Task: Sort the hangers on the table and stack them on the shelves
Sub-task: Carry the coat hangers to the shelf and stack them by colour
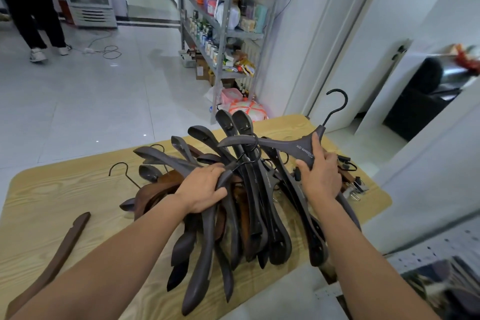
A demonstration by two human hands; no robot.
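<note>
1. Lower centre: the left hand (205, 189) is wrapping its grip round a dark hanger (205, 247) in the pile (254, 215).
2. Centre-right: the right hand (320, 174) is holding a grey hanger (284, 143) raised in its grip.
3. Sorting is looking barely begun, with most hangers lying on the desk (65, 189).

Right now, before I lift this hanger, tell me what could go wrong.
1. The raised grey hanger in your right hand appears caught among the black hooks of the bundle your left hand grips; pulling may drag others along.
2. The clip hangers lie near the table edge and could be knocked off.
</note>
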